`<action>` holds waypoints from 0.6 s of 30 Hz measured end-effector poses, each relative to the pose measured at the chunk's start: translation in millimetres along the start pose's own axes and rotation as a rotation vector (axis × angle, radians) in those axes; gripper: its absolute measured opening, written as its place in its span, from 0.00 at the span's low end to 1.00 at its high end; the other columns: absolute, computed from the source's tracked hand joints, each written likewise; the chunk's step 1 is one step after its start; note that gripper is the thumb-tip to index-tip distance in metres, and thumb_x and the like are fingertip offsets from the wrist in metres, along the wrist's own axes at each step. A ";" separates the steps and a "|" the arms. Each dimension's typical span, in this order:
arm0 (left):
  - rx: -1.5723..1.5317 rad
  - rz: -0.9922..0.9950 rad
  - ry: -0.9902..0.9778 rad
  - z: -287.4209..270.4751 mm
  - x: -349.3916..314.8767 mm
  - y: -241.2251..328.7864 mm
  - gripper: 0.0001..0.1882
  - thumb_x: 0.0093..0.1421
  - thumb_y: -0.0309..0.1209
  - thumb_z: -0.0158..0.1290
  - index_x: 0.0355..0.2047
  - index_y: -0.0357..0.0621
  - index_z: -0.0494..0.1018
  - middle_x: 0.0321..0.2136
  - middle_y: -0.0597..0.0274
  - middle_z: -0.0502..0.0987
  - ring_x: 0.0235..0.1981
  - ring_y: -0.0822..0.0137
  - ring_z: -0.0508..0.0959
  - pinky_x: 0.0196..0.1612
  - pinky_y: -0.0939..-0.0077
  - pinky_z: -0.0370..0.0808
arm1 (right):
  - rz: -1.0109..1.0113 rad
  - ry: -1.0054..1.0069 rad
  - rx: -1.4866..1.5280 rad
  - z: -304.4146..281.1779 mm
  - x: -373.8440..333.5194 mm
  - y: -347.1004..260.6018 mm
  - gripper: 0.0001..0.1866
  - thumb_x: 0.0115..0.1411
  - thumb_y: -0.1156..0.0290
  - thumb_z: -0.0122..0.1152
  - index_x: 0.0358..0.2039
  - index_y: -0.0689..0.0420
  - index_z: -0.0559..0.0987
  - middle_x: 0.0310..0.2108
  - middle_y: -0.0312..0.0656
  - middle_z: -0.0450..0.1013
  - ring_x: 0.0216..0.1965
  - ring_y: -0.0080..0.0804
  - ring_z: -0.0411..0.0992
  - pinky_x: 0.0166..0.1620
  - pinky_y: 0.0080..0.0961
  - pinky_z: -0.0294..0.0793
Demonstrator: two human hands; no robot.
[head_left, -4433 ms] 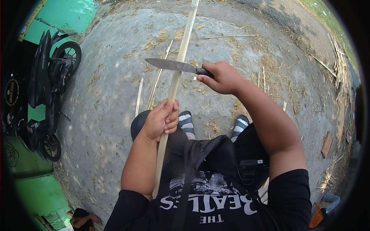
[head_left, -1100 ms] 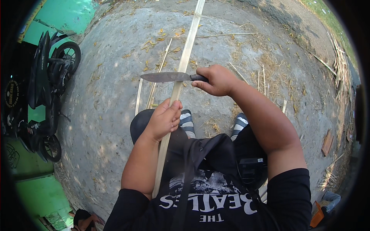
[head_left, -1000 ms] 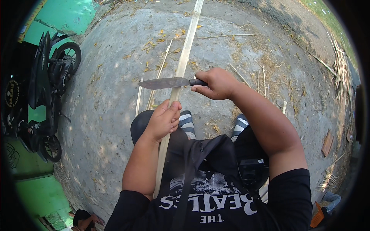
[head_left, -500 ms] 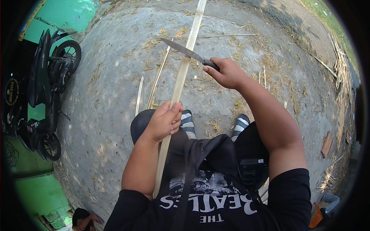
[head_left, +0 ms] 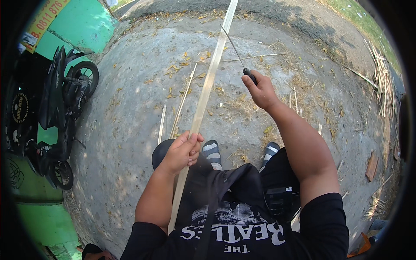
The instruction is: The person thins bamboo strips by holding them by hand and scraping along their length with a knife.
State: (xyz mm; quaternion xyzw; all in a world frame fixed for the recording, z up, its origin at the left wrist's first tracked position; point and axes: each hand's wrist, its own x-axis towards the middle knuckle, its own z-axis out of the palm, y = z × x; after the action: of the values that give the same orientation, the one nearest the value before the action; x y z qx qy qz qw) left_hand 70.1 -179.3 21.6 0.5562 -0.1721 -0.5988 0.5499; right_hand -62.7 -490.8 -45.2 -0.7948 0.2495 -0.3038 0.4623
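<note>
A long pale bamboo strip (head_left: 206,93) slants from beside my left thigh up past the top of the view. My left hand (head_left: 182,151) is closed around its lower part, near my left knee. In my right hand (head_left: 261,90) is the black handle of a knife (head_left: 236,48). Its thin blade points up and to the left, seen almost edge-on, with the tip close to the strip's far part. Whether the tip touches the strip I cannot tell.
Thin bamboo slivers (head_left: 184,100) lie on the concrete ground (head_left: 121,143) left of the strip. A heap of split sticks (head_left: 385,82) is at the far right. A black motorcycle (head_left: 60,117) stands at the left by a green wall (head_left: 89,28). My sandalled feet (head_left: 211,152) are below.
The knife has moved from lying across the strip to farther out along it, its blade turned from broadside to nearly edge-on. My left hand still grips the strip.
</note>
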 end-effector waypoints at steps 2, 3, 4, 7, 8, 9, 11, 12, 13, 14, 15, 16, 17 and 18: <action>0.132 -0.016 0.120 4.6 -2.7 1.9 0.14 0.77 0.43 0.44 0.46 0.45 0.69 0.21 0.73 0.61 0.16 0.81 0.60 0.19 0.84 0.61 | 0.022 0.035 0.071 5.4 2.0 8.8 0.28 0.66 0.43 0.62 0.32 0.61 0.77 0.22 0.38 0.72 0.25 0.27 0.67 0.30 0.32 0.68; 0.144 -0.002 0.118 6.1 -4.8 1.2 0.14 0.77 0.43 0.44 0.46 0.45 0.69 0.21 0.73 0.61 0.16 0.81 0.60 0.19 0.84 0.61 | 0.054 0.049 0.144 9.1 3.0 6.7 0.29 0.65 0.42 0.64 0.32 0.61 0.77 0.23 0.37 0.73 0.25 0.26 0.68 0.31 0.31 0.68; 0.302 0.022 0.195 7.1 -7.6 0.4 0.15 0.76 0.43 0.45 0.44 0.44 0.70 0.21 0.73 0.63 0.17 0.80 0.62 0.20 0.83 0.62 | 0.111 0.025 0.294 10.5 0.9 -11.1 0.31 0.62 0.40 0.66 0.32 0.61 0.78 0.25 0.35 0.74 0.28 0.24 0.68 0.33 0.28 0.69; 0.643 0.149 0.330 6.7 -12.7 -6.2 0.15 0.73 0.40 0.50 0.41 0.39 0.74 0.21 0.66 0.73 0.21 0.71 0.73 0.26 0.73 0.71 | 0.129 -0.045 0.342 17.2 0.3 -16.1 0.24 0.63 0.46 0.69 0.33 0.56 0.76 0.21 0.28 0.68 0.21 0.17 0.66 0.24 0.18 0.64; 0.833 0.253 0.363 14.8 -15.4 -3.7 0.15 0.72 0.39 0.50 0.41 0.38 0.74 0.23 0.60 0.75 0.23 0.63 0.76 0.30 0.68 0.73 | 0.128 -0.025 0.378 20.4 0.7 -12.3 0.25 0.60 0.45 0.71 0.33 0.56 0.75 0.20 0.29 0.67 0.18 0.17 0.64 0.21 0.20 0.62; 1.018 0.357 0.400 22.4 -19.0 -1.3 0.14 0.71 0.37 0.51 0.41 0.36 0.75 0.24 0.54 0.78 0.25 0.55 0.79 0.33 0.63 0.75 | 0.114 -0.018 0.380 18.9 -0.1 -17.3 0.25 0.60 0.45 0.71 0.33 0.56 0.75 0.20 0.29 0.67 0.18 0.17 0.64 0.21 0.20 0.62; 1.063 0.353 0.425 30.0 -25.1 -1.9 0.12 0.69 0.33 0.51 0.42 0.35 0.75 0.28 0.43 0.80 0.31 0.43 0.82 0.38 0.56 0.76 | 0.267 -0.052 0.494 15.6 -3.1 -25.6 0.26 0.59 0.45 0.73 0.33 0.55 0.73 0.20 0.29 0.66 0.17 0.17 0.64 0.20 0.21 0.63; 1.123 0.405 0.441 31.4 -27.8 -6.0 0.12 0.68 0.33 0.52 0.43 0.35 0.75 0.27 0.44 0.79 0.31 0.46 0.82 0.37 0.58 0.76 | 0.276 -0.048 0.530 14.1 -4.1 -26.2 0.27 0.58 0.45 0.74 0.32 0.54 0.71 0.18 0.29 0.65 0.16 0.18 0.63 0.19 0.22 0.62; 1.181 0.456 0.456 33.9 -30.2 -8.6 0.12 0.68 0.33 0.53 0.44 0.35 0.75 0.26 0.45 0.79 0.31 0.48 0.82 0.36 0.60 0.75 | 0.265 -0.044 0.530 12.3 -4.4 -26.6 0.27 0.58 0.45 0.74 0.32 0.54 0.71 0.18 0.29 0.65 0.16 0.18 0.63 0.19 0.22 0.62; 1.196 0.440 0.472 38.1 -34.4 -10.6 0.12 0.67 0.32 0.53 0.44 0.35 0.75 0.30 0.40 0.80 0.36 0.40 0.82 0.39 0.56 0.76 | 0.281 -0.029 0.552 11.4 -4.3 -27.2 0.26 0.58 0.46 0.74 0.31 0.55 0.73 0.19 0.30 0.66 0.17 0.18 0.64 0.19 0.22 0.63; 1.197 0.445 0.476 42.1 -39.0 -11.5 0.12 0.67 0.32 0.53 0.44 0.35 0.75 0.30 0.40 0.80 0.36 0.40 0.82 0.39 0.56 0.76 | 0.300 -0.017 0.575 11.5 -5.1 -29.3 0.26 0.58 0.46 0.74 0.30 0.56 0.74 0.19 0.31 0.66 0.17 0.19 0.64 0.20 0.23 0.64; 1.259 0.447 0.477 45.3 -43.0 -13.2 0.12 0.67 0.31 0.53 0.44 0.35 0.75 0.31 0.40 0.80 0.37 0.39 0.81 0.39 0.54 0.76 | 0.295 -0.019 0.575 11.9 -5.8 -31.1 0.26 0.58 0.46 0.74 0.30 0.56 0.74 0.19 0.31 0.66 0.17 0.19 0.64 0.20 0.23 0.64; 1.320 0.447 0.478 48.2 -46.6 -15.0 0.12 0.66 0.31 0.53 0.44 0.35 0.75 0.32 0.40 0.80 0.37 0.38 0.81 0.40 0.52 0.77 | 0.281 -0.028 0.599 12.4 -6.5 -32.8 0.25 0.58 0.48 0.74 0.29 0.56 0.73 0.19 0.31 0.66 0.17 0.19 0.64 0.19 0.23 0.64; 1.319 0.448 0.483 50.3 -50.5 -17.2 0.12 0.66 0.31 0.53 0.44 0.35 0.75 0.32 0.40 0.80 0.37 0.38 0.81 0.40 0.52 0.77 | 0.267 -0.038 0.621 12.8 -7.5 -34.0 0.24 0.58 0.50 0.75 0.29 0.55 0.72 0.18 0.30 0.66 0.16 0.20 0.64 0.19 0.23 0.64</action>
State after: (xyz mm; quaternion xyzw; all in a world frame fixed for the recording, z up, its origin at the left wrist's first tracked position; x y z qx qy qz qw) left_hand 7.7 -150.9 47.8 0.8392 -0.4800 -0.1053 0.2329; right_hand -54.8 -463.0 -22.0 -0.5819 0.2382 -0.2871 0.7227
